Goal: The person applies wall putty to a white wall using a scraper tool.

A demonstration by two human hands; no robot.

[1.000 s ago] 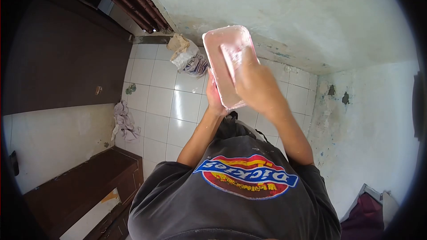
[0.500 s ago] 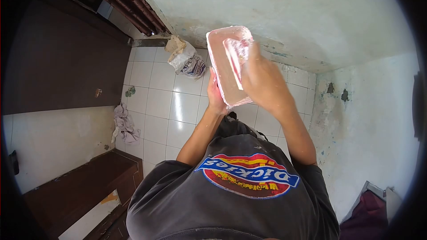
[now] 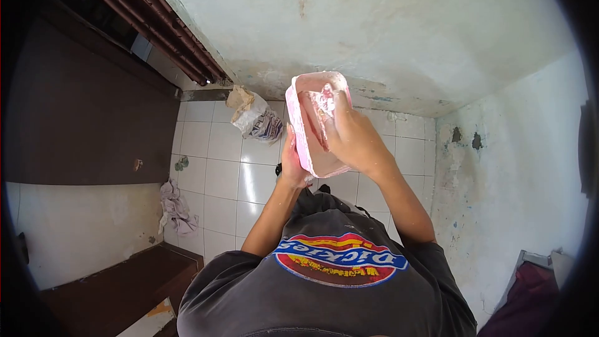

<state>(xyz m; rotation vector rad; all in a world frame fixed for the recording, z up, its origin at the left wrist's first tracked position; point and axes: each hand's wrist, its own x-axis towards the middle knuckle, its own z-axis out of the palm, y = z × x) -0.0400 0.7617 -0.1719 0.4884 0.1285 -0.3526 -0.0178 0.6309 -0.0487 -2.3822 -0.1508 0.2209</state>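
A pink rectangular plastic tub [image 3: 301,141], its rim smeared with pale paste, is held up in front of my chest. My left hand [image 3: 291,163] is wrapped around its left side and lower corner, with part of the fingers hidden beneath. Inside the tub is a flat putty scraper [image 3: 314,118], coated in whitish-pink paste along its edge and upper end. My right hand [image 3: 355,140] is closed on the scraper from the right, its fingers reaching over the tub. The scraper's handle is mostly covered by that hand.
A torn white sack [image 3: 257,118] stands on the tiled floor [image 3: 218,178] by the patchy wall [image 3: 374,31]. To the left are a crumpled cloth [image 3: 178,209], a dark brown panel [image 3: 87,106] and a brown ledge [image 3: 112,281]. Maroon fabric [image 3: 527,299] lies at lower right.
The tub, held in my left hand, appears lower in view and tilted so more of its pink side shows. The scraper has moved down with it, deeper inside. The whole view has shifted slightly.
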